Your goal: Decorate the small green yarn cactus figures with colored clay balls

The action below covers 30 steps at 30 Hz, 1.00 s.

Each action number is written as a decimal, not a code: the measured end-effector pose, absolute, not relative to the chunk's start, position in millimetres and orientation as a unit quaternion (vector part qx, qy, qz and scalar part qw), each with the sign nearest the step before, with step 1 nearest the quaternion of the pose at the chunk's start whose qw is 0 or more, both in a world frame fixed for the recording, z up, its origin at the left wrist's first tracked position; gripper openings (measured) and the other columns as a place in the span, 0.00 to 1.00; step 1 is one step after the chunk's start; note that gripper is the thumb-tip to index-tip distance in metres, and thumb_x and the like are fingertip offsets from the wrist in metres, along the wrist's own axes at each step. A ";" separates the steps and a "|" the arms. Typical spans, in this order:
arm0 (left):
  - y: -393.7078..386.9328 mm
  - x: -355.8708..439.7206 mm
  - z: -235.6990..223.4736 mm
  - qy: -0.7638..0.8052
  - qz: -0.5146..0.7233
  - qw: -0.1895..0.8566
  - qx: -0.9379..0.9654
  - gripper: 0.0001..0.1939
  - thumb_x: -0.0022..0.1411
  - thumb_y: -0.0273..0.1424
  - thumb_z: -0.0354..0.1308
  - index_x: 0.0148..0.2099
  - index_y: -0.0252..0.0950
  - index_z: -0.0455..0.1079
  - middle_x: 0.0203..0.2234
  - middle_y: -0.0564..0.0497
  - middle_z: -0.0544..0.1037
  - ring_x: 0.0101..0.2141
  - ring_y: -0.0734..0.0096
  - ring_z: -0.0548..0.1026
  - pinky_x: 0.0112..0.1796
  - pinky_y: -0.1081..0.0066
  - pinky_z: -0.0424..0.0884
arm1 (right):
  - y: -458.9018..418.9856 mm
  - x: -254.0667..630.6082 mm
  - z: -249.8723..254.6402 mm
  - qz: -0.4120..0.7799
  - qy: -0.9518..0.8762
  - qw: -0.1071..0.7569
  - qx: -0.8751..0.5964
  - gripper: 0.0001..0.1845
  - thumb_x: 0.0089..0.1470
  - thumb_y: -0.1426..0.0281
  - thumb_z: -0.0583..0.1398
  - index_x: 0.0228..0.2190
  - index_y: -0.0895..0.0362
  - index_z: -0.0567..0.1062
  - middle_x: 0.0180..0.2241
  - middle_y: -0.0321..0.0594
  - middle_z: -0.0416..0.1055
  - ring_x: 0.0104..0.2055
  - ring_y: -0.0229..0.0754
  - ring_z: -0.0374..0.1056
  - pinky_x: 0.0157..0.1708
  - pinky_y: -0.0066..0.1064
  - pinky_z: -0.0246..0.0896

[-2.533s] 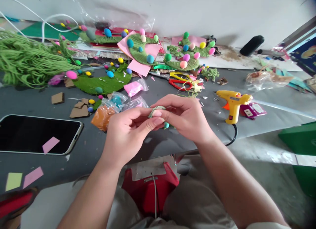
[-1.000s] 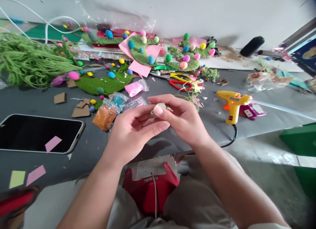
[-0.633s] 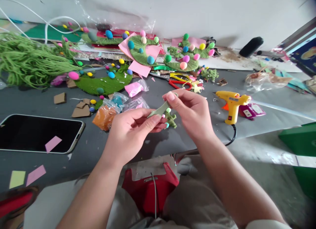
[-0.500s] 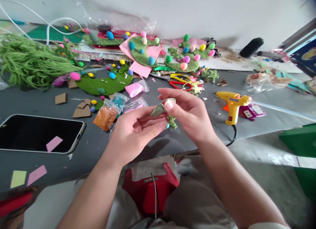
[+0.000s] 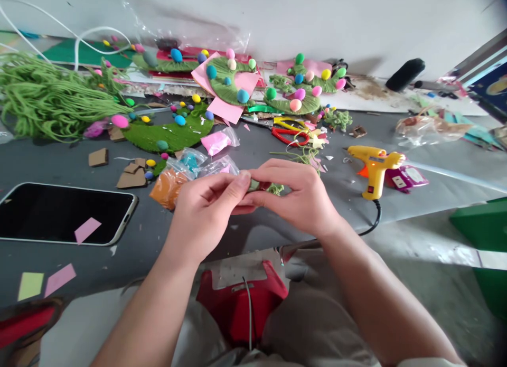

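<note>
Both my hands meet over the front of the table. My left hand pinches a small grey-green soft piece with its thumb on top. My right hand closes on the same piece from the other side, fingers and thumb together. Most of the piece is hidden by the fingers, so I cannot tell if it is clay or cloth. Just behind the right fingers lies a curled bit of green yarn. Left of my hands sits a bag of orange material.
A yellow glue gun stands at right, its light lit. Red-handled scissors lie behind my hands. A phone rests at left. Green yarn and green pieces with coloured balls fill the back.
My hands have drawn together and now press the grey-green piece, which showed more openly before. The right hand has lowered and turned, uncovering yarn strands behind it.
</note>
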<state>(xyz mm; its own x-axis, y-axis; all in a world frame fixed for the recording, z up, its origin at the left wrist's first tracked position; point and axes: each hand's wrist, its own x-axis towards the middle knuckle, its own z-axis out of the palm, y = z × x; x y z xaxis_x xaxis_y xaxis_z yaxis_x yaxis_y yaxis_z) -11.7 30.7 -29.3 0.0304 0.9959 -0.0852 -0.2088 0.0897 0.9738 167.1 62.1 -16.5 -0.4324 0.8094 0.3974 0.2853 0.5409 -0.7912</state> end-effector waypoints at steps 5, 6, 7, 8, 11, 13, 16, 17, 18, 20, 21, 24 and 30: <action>28.6 -11.6 -26.0 0.491 0.495 0.564 0.443 0.14 0.64 0.43 0.67 0.39 0.38 0.82 0.31 0.49 0.85 0.29 0.63 0.84 0.32 0.68 0.84 | 65.5 172.8 -14.4 0.264 -0.785 0.422 -0.368 0.06 0.61 0.66 0.67 0.37 0.52 0.85 0.34 0.38 0.80 0.35 0.40 0.73 0.36 0.32 0.70; 28.6 -12.1 -26.0 0.494 0.496 0.562 0.440 0.14 0.63 0.44 0.68 0.39 0.38 0.82 0.31 0.49 0.85 0.29 0.63 0.84 0.33 0.67 0.84 | 66.4 174.3 -13.2 0.256 -0.778 0.424 -0.386 0.06 0.60 0.65 0.67 0.36 0.52 0.85 0.34 0.38 0.80 0.35 0.40 0.73 0.36 0.33 0.70; 28.9 -12.9 -26.0 0.494 0.500 0.562 0.435 0.14 0.63 0.44 0.68 0.39 0.38 0.81 0.31 0.49 0.85 0.29 0.62 0.85 0.34 0.66 0.84 | 67.3 175.7 -12.0 0.251 -0.767 0.429 -0.405 0.06 0.60 0.64 0.67 0.35 0.52 0.85 0.33 0.38 0.80 0.35 0.41 0.73 0.36 0.34 0.70; 29.4 -13.7 -25.9 0.491 0.505 0.567 0.427 0.14 0.62 0.44 0.69 0.39 0.38 0.81 0.31 0.49 0.86 0.30 0.61 0.85 0.36 0.65 0.84 | 68.2 177.1 -10.9 0.249 -0.754 0.439 -0.421 0.07 0.60 0.63 0.67 0.35 0.51 0.85 0.33 0.38 0.80 0.35 0.41 0.72 0.36 0.35 0.71; 31.7 -16.3 -23.4 0.452 0.505 0.619 0.397 0.19 0.64 0.49 0.65 0.41 0.37 0.81 0.35 0.47 0.86 0.37 0.57 0.86 0.41 0.63 0.84 | 70.6 179.2 -9.2 0.269 -0.718 0.479 -0.426 0.09 0.60 0.60 0.67 0.35 0.51 0.85 0.35 0.39 0.80 0.37 0.43 0.73 0.39 0.37 0.72; 32.5 -17.0 -20.5 0.414 0.496 0.664 0.375 0.26 0.67 0.53 0.59 0.45 0.35 0.81 0.40 0.44 0.86 0.43 0.55 0.85 0.46 0.61 0.83 | 71.1 178.0 -9.9 0.297 -0.715 0.490 -0.400 0.09 0.58 0.60 0.69 0.38 0.50 0.86 0.39 0.40 0.79 0.43 0.44 0.74 0.44 0.38 0.73; 31.7 -16.1 -19.1 0.374 0.496 0.692 0.367 0.27 0.68 0.54 0.57 0.49 0.36 0.80 0.45 0.44 0.85 0.48 0.55 0.84 0.49 0.62 0.82 | 69.9 172.8 -13.2 0.349 -0.734 0.458 -0.360 0.16 0.57 0.63 0.70 0.48 0.51 0.84 0.47 0.42 0.78 0.50 0.44 0.73 0.47 0.35 0.72; 31.1 -15.4 -20.2 0.368 0.498 0.688 0.379 0.24 0.68 0.52 0.59 0.50 0.37 0.80 0.45 0.44 0.85 0.48 0.56 0.83 0.49 0.62 0.81 | 69.1 170.6 -14.6 0.361 -0.740 0.443 -0.355 0.18 0.58 0.64 0.70 0.50 0.51 0.83 0.48 0.42 0.77 0.49 0.43 0.73 0.46 0.34 0.72; 30.4 -14.8 -21.9 0.367 0.498 0.679 0.396 0.21 0.67 0.49 0.63 0.50 0.38 0.80 0.45 0.45 0.85 0.48 0.58 0.83 0.49 0.63 0.81 | 68.2 168.3 -15.9 0.367 -0.743 0.432 -0.356 0.18 0.58 0.65 0.69 0.51 0.52 0.82 0.48 0.42 0.78 0.48 0.42 0.74 0.45 0.33 0.72; 29.3 -13.6 -26.2 0.380 0.499 0.649 0.430 0.16 0.64 0.42 0.68 0.50 0.40 0.81 0.43 0.47 0.85 0.45 0.61 0.84 0.48 0.65 0.82 | 66.0 164.0 -17.5 0.361 -0.743 0.425 -0.370 0.15 0.60 0.65 0.67 0.49 0.53 0.83 0.44 0.41 0.79 0.43 0.40 0.74 0.42 0.32 0.72; 29.1 -13.1 -28.0 0.395 0.502 0.628 0.444 0.15 0.62 0.40 0.70 0.49 0.40 0.81 0.41 0.48 0.86 0.43 0.62 0.84 0.47 0.66 0.82 | 64.8 162.1 -17.8 0.351 -0.741 0.428 -0.380 0.12 0.61 0.65 0.67 0.46 0.52 0.84 0.42 0.40 0.79 0.42 0.40 0.74 0.41 0.32 0.72; 28.8 -12.2 -28.2 0.443 0.499 0.571 0.479 0.12 0.61 0.38 0.71 0.44 0.39 0.83 0.35 0.50 0.86 0.37 0.62 0.85 0.44 0.66 0.83 | 63.0 159.5 -17.2 0.320 -0.735 0.438 -0.407 0.06 0.61 0.66 0.67 0.38 0.53 0.85 0.37 0.39 0.81 0.39 0.41 0.75 0.40 0.33 0.72; 26.8 -12.0 -15.1 0.451 0.465 0.594 0.477 0.10 0.62 0.37 0.70 0.43 0.38 0.82 0.39 0.47 0.87 0.41 0.58 0.86 0.47 0.62 0.83 | 73.6 174.0 -16.4 0.295 -0.673 0.500 -0.458 0.11 0.60 0.59 0.67 0.35 0.54 0.84 0.34 0.38 0.81 0.35 0.40 0.74 0.36 0.33 0.71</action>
<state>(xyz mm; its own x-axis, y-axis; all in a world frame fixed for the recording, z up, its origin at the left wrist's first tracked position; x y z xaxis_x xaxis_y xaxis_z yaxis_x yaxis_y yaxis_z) -12.0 26.8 -15.1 0.1610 0.9826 -0.0921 -0.1211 0.1123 0.9863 174.0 73.6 -16.4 -0.0804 0.9121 0.4021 0.3218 0.4055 -0.8555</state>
